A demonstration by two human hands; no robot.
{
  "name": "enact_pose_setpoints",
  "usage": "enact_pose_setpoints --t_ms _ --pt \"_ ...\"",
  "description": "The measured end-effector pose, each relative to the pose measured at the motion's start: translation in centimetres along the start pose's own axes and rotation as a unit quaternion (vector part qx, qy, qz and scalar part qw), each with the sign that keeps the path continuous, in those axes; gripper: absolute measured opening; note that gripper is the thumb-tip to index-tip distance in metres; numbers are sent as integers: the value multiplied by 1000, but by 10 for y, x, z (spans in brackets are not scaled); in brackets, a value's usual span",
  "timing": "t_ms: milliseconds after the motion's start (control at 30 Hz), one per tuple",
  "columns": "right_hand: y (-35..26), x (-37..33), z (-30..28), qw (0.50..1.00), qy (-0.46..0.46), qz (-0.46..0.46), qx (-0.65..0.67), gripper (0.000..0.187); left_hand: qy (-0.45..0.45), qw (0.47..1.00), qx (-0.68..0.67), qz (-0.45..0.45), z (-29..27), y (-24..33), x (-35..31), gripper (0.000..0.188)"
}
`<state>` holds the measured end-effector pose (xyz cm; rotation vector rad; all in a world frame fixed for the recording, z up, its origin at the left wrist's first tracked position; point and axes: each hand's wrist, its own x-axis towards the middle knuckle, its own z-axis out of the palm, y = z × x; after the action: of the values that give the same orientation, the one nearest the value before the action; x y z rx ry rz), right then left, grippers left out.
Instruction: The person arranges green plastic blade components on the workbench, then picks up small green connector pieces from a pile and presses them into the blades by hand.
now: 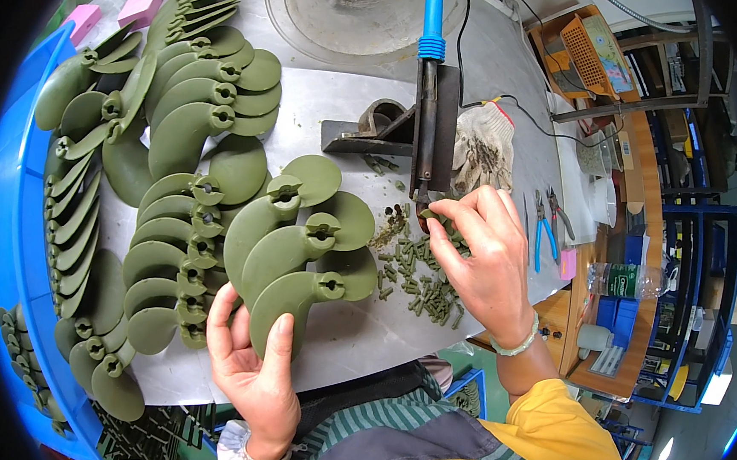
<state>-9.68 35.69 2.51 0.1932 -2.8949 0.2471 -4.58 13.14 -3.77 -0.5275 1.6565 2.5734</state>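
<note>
My left hand [255, 375] grips a blade of the nearest green two-bladed propeller [282, 311], thumb on one face and fingers behind. Two more such propellers stand just beyond it, their notched hubs in a row. With thumb and forefinger pinched, my right hand [488, 260] holds a small green peg [428, 215], partly hidden by the fingers, at the lower tip of a blue-handled soldering iron [431, 25]. The iron leans in a dark metal stand [369, 136]. Below its tip, a heap of small green pegs [432, 287] is scattered on the table beside dark crumbs.
Many green propellers [191, 131] stand stacked across the table's left side, along a blue crate [18, 169]. A stained work glove [484, 147] lies behind my right hand. Blue-handled pliers [544, 233] lie farther right. The iron's black cord [464, 61] loops rightward.
</note>
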Motion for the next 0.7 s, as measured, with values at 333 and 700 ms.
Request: enact_pose_setpoints --t_ms 333,700 --pt "-17 2 -9 997 -16 6 76 19 -9 1000 -11 -1 0 -1 1 60" --pt "-57 12 -7 976 -70 -61 195 22 -19 1000 -19 2 -1 0 1 59"
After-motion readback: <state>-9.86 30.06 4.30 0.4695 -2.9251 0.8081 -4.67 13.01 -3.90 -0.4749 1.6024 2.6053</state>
